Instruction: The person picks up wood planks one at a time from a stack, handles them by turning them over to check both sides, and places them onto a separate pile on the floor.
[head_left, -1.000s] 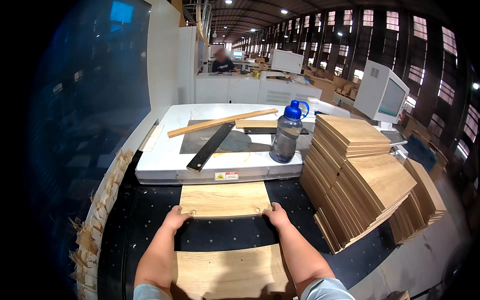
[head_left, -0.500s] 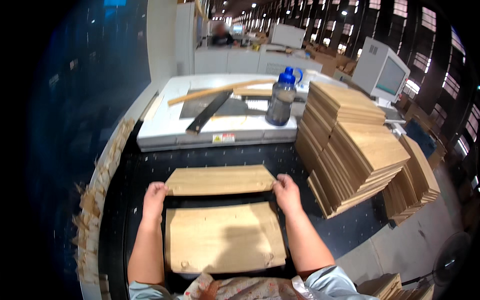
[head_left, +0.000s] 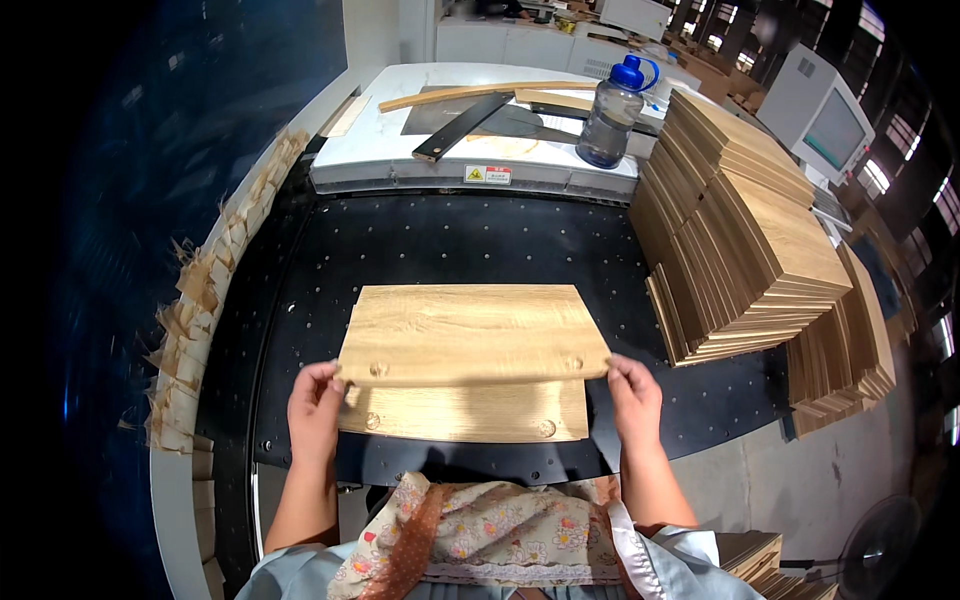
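A light wood-grain board (head_left: 470, 325) is held at its two near corners. My left hand (head_left: 315, 405) pinches the left corner and my right hand (head_left: 636, 400) the right one. Two round recesses show near its front edge. Beneath it, a second wooden board (head_left: 460, 412) lies on the black perforated table (head_left: 480, 235) and sticks out toward me, also with two round recesses. The held board covers much of the lower one. Whether the two touch along their whole length I cannot tell.
Tall stacks of boards (head_left: 770, 250) stand on the right. Behind the table, a white machine surface (head_left: 345, 140) carries a blue-lidded water bottle (head_left: 611, 115), a black bar (head_left: 465, 125) and a wood strip (head_left: 430, 95). Torn tan strips (head_left: 200, 280) line the left edge. A monitor (head_left: 835, 130) stands back right.
Both hands have brought the held board nearer to me, from beyond the lower board to over it. Its face with the round recesses now shows more fully. The view has tilted downward.
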